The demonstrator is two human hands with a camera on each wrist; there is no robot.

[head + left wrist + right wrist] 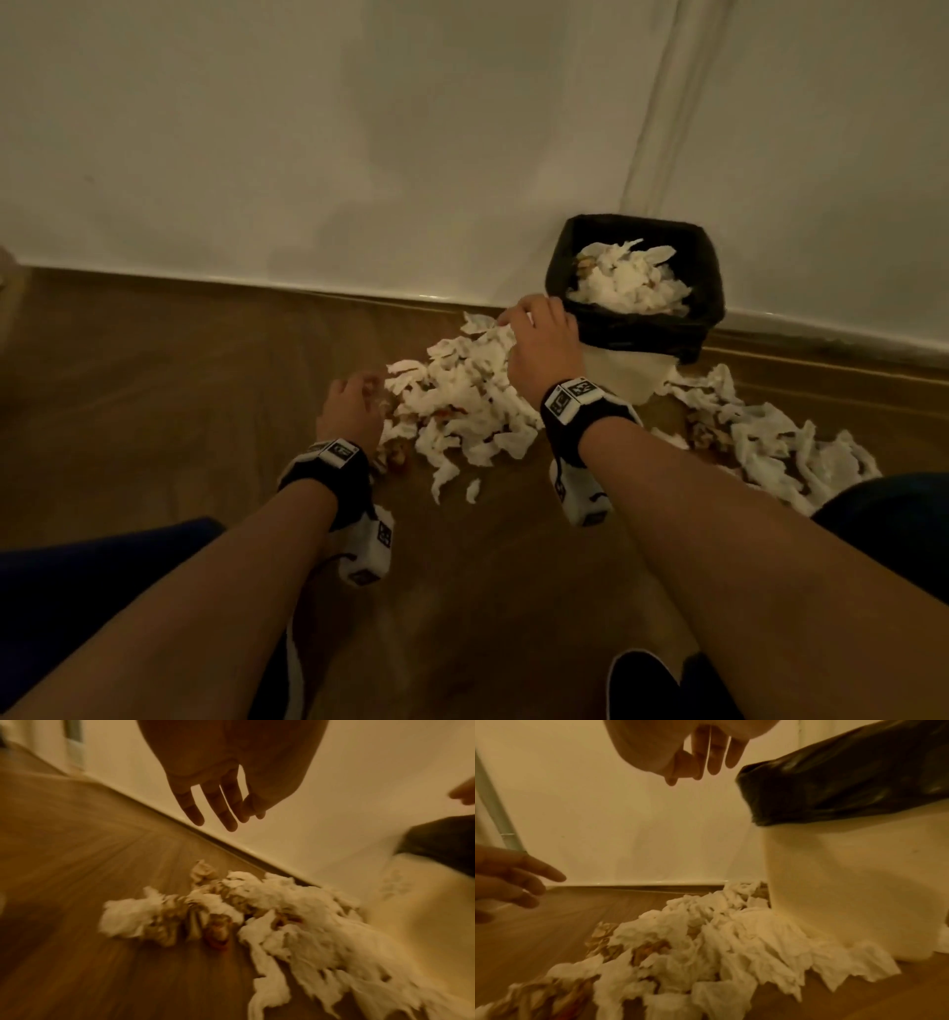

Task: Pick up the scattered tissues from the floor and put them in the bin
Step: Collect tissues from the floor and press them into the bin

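Nearest the lens: 2 bare forearms, each strapped with a black wristband carrying a white tagged box. Left hand low at the left edge of the tissue heap, fingers straight and spread, nothing held. Right hand raised over the far side of the same heap, just beside the bin, fingers loosely extended and empty (thumb tip close to the forefinger in the wrist view). Heap spread over the wooden floor, white shreds mixed with brownish, stained scraps. A second strewn patch right of the bin. White bin against the wall, black liner folded over its rim, already holding tissues.
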